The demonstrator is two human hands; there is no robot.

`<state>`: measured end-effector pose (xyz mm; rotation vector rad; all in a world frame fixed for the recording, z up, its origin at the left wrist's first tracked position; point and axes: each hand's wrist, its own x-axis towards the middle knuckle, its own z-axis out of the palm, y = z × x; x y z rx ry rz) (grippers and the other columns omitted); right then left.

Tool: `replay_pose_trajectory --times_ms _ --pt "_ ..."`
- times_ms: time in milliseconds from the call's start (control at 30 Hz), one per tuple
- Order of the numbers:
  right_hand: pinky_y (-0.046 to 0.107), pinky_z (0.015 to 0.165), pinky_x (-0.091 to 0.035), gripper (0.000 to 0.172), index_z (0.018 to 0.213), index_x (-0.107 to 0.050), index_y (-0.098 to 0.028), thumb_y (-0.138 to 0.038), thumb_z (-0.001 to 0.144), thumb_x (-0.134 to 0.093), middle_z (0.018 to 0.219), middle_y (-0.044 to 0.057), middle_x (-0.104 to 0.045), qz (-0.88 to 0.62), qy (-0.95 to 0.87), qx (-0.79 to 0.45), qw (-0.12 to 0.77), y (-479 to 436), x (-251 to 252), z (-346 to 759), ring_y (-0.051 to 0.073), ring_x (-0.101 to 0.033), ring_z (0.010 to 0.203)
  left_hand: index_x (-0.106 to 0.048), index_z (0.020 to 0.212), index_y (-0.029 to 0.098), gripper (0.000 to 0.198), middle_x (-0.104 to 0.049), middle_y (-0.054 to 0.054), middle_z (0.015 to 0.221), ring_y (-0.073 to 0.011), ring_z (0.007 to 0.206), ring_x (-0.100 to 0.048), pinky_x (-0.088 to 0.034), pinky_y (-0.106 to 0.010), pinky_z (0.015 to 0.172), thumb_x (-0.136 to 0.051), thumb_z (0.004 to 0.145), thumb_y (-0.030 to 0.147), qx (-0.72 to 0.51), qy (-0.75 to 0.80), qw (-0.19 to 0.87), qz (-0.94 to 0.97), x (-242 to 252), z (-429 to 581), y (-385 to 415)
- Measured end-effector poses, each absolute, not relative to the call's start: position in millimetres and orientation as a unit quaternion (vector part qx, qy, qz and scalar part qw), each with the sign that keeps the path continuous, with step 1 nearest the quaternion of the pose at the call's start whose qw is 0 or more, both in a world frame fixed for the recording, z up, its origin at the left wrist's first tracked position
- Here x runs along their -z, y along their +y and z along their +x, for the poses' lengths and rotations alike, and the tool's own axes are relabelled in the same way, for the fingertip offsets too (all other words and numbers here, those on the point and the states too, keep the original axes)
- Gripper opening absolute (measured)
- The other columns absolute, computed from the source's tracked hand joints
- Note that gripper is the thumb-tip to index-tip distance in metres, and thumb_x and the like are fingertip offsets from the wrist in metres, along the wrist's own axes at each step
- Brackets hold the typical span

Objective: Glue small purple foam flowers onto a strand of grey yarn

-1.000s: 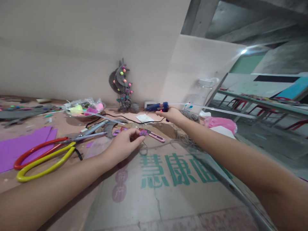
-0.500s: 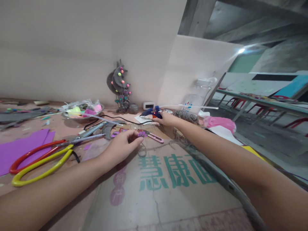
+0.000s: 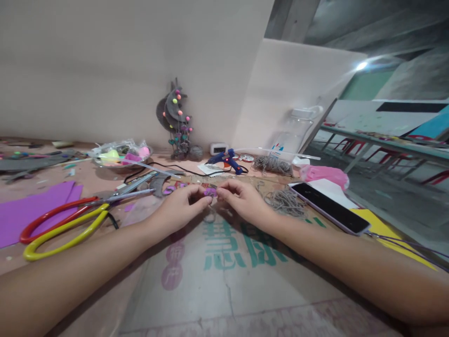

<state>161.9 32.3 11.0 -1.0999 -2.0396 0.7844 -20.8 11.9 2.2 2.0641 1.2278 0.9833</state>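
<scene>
Over the printed cardboard [image 3: 196, 299], my left hand [image 3: 187, 202] pinches a small purple felt piece [image 3: 210, 192] with grey yarn [image 3: 209, 216] hanging in a loop below it. My right hand [image 3: 242, 200] is closed at the other side of the same piece, thumb and forefinger together at its edge. The piece's exact shape is partly hidden by fingers. Behind the hands, a blue glue gun [image 3: 226, 160] with a lit red light rests near a white paper [image 3: 210, 170]. More purple pieces [image 3: 170, 189] lie just left of the hands.
Scissors [image 3: 66, 229] with red and yellow handles and purple sheets [image 3: 35, 213] lie left. A bowl of pompoms [image 3: 121, 157] and a grey moon ornament [image 3: 175, 117] stand behind. On the right are loose yarn [image 3: 286, 202], a phone [image 3: 329, 208] and a clear bottle [image 3: 294, 133].
My right hand has let go of the glue gun, which now rests at the back, and has come towards me to the purple felt piece. The left hand keeps its pinch.
</scene>
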Motion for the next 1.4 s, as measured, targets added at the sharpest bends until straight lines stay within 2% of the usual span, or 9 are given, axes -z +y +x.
replay_pose_trajectory --times_ms 167,367,567,733,933,1167,1400 --pt "0.021 0.057 -0.044 0.019 0.078 -0.056 -0.017 -0.034 0.084 -0.049 0.068 -0.001 -0.059 -0.397 -0.772 -0.353 0.350 29.9 -7.5 164.8 0.011 -0.055 0.061 -0.060 0.081 0.017 0.018 -0.065 0.000 0.080 -0.0158 0.075 -0.057 -0.042 -0.025 0.068 -0.049 0.084 0.031 -0.351 0.448 0.262 0.779 -2.3 -20.1 10.9" --pt "0.023 0.058 -0.043 0.014 0.083 -0.059 -0.016 -0.028 0.083 -0.051 0.069 0.000 -0.060 -0.381 -0.784 -0.320 0.371 27.5 -6.1 162.3 0.011 -0.054 0.060 -0.058 0.083 0.017 0.021 -0.064 -0.001 0.080 -0.0167 0.076 -0.059 -0.044 -0.027 0.069 -0.047 0.085 0.034 -0.354 0.447 0.263 0.778 -1.5 -20.9 11.3" --pt "0.021 0.058 -0.042 0.012 0.080 -0.058 -0.016 -0.025 0.083 -0.052 0.070 0.000 -0.059 -0.381 -0.783 -0.298 0.392 25.0 -7.8 159.9 0.010 -0.052 0.061 -0.063 0.100 0.019 0.026 -0.068 -0.003 0.099 -0.0213 0.089 -0.060 -0.045 -0.031 0.079 -0.056 0.080 0.034 -0.316 0.426 0.260 0.807 -0.7 -21.0 11.8" --pt "0.022 0.058 -0.043 0.011 0.081 -0.055 -0.016 -0.025 0.084 -0.049 0.067 -0.001 -0.058 -0.374 -0.784 -0.294 0.398 24.8 -6.6 161.4 0.010 -0.054 0.061 -0.067 0.091 0.019 0.023 -0.070 0.000 0.088 -0.0184 0.081 -0.062 -0.045 -0.028 0.074 -0.050 0.083 0.032 -0.306 0.420 0.305 0.798 -2.3 -20.3 11.1" --pt "0.021 0.057 -0.043 0.013 0.077 -0.054 -0.016 -0.025 0.084 -0.049 0.065 -0.001 -0.057 -0.409 -0.780 -0.268 0.391 29.1 -5.4 163.4 0.010 -0.054 0.059 -0.060 0.075 0.016 0.020 -0.066 -0.003 0.078 -0.0168 0.076 -0.060 -0.044 -0.026 0.068 -0.049 0.082 0.030 -0.391 0.461 0.336 0.722 -2.2 -20.9 15.4" --pt "0.021 0.055 -0.042 0.012 0.077 -0.054 -0.016 -0.024 0.084 -0.048 0.064 -0.001 -0.057 -0.405 -0.800 -0.252 0.364 27.8 -6.2 162.0 0.010 -0.053 0.057 -0.058 0.075 0.016 0.028 -0.057 0.001 0.068 -0.0132 0.065 -0.052 -0.039 -0.023 0.060 -0.045 0.087 0.038 -0.385 0.453 0.270 0.757 -3.9 -21.5 11.3" --pt "0.020 0.053 -0.040 0.012 0.077 -0.053 -0.017 -0.025 0.084 -0.049 0.063 -0.002 -0.056 -0.399 -0.797 -0.277 0.359 26.2 -6.1 161.4 0.009 -0.051 0.055 -0.056 0.071 0.017 0.027 -0.056 0.002 0.066 -0.0127 0.064 -0.051 -0.037 -0.023 0.060 -0.045 0.087 0.035 -0.386 0.462 0.215 0.769 -4.5 -23.0 10.6"
